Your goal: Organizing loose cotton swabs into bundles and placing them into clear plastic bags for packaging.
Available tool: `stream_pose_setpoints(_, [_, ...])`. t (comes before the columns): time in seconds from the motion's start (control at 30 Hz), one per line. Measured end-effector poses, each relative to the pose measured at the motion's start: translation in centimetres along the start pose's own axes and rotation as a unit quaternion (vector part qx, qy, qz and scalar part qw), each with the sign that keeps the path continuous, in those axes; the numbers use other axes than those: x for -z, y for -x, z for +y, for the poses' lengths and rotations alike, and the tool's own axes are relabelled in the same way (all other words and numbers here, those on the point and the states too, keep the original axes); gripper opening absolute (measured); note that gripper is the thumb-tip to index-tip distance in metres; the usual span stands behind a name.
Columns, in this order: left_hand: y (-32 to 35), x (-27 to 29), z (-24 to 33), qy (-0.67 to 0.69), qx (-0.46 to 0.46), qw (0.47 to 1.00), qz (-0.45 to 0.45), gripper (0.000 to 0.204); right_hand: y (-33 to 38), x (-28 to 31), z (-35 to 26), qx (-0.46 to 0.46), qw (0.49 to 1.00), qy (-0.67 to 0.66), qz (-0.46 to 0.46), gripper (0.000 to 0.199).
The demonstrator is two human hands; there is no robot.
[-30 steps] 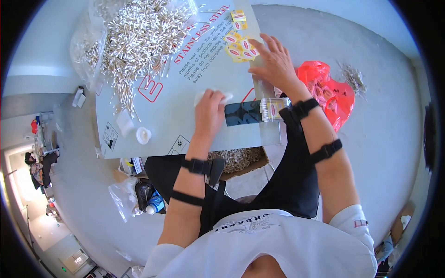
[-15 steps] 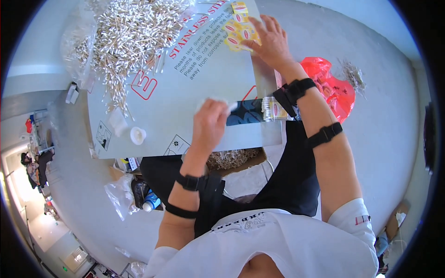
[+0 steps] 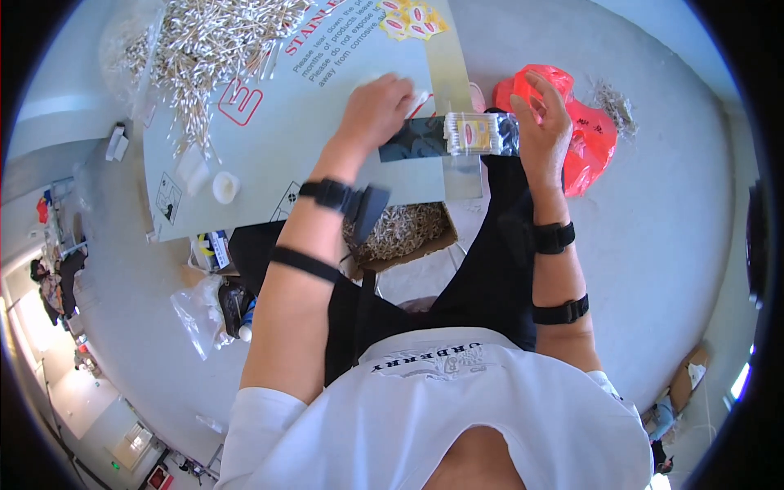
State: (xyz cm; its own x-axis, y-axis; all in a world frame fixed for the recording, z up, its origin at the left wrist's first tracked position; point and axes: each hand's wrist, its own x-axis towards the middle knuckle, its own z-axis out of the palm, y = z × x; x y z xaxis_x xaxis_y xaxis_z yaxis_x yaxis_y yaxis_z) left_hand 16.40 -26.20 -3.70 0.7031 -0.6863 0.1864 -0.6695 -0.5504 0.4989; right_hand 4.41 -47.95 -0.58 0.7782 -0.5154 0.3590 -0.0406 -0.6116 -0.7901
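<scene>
Nearest the lap, an open brown cardboard box (image 3: 408, 258) filled with thin pale sticks sits below the front edge of the grey, sheet-topped bench (image 3: 302, 151). Near the bench's right edge, a flat bundle of white-tipped cotton swabs with a yellow label (image 3: 474, 135) lies over the right end of a dark, glossy rectangular strip (image 3: 412, 140). It looks best held along the sticks with light, even pressure, so the tips neither bend nor fan out, and steadied on the outer side against sliding off.

The right hand (image 3: 544, 135) is just beside it, grip open, nothing visible between thumb and fingers. The left hand (image 3: 377, 110), by the strip's far side, has curled fingers; a blurred white scrap (image 3: 420, 101) shows near them, but I cannot tell whether they grip it.

Beyond the right hand lies a red plastic bag (image 3: 594, 143); farthest off, small yellow printed cards (image 3: 415, 20) and a loose heap of white cotton swabs (image 3: 216, 45), best kept unbrushed by the left arm.
</scene>
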Motion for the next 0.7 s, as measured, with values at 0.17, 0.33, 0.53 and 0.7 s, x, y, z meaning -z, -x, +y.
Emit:
stream_pose_setpoints(0.17, [13.1,-0.2,6.2,0.051,0.042,0.998,0.000,0.005,5.5,0.0,-2.0,-0.034,0.993,-0.106,0.030,0.024])
stream_pose_setpoints(0.33, [17.6,0.7,6.4,0.230,0.177,0.955,0.067,0.010,7.6,0.4,-1.3,0.029,0.994,-0.103,0.001,0.019])
stream_pose_setpoints(0.53, [18.6,3.5,-1.9,-0.114,0.271,0.912,0.287,0.006,7.6,0.2,-0.7,0.024,0.989,-0.143,0.020,0.013])
stream_pose_setpoints(0.7, [12.6,-1.6,5.7,-0.130,0.133,0.974,0.130,0.020,7.7,1.0,0.9,0.004,0.992,-0.125,0.027,0.013])
